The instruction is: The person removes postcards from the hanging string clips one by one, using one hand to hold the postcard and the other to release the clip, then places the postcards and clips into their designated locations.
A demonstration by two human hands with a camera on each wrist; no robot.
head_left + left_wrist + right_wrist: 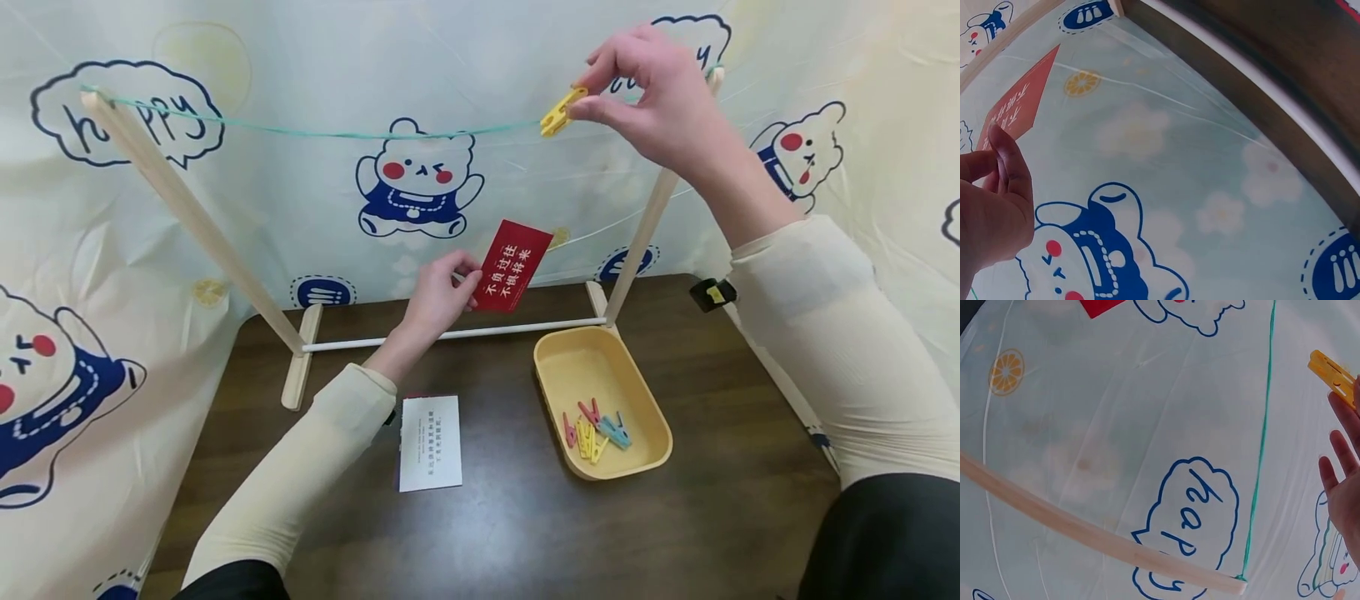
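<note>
My left hand (444, 292) pinches a red card (513, 265) with white characters by its left edge. The card is tilted and hangs in the air below the green string (300, 132). In the left wrist view the same red card (1021, 103) stands out past the fingertips. Up by the string, my right hand (648, 92) pinches a yellow clothespin (562, 112) between thumb and finger. In the head view the pin's tip overlaps the string; the right wrist view shows the clothespin (1332, 376) apart from the string, with the other fingers spread.
The string runs between two wooden posts (195, 221), joined below by a white rod (517, 329). A yellow tray (577, 354) on the dark table (480, 533) holds several pink, yellow and blue clothespins (592, 429). Left of it lies a white printed card (430, 446).
</note>
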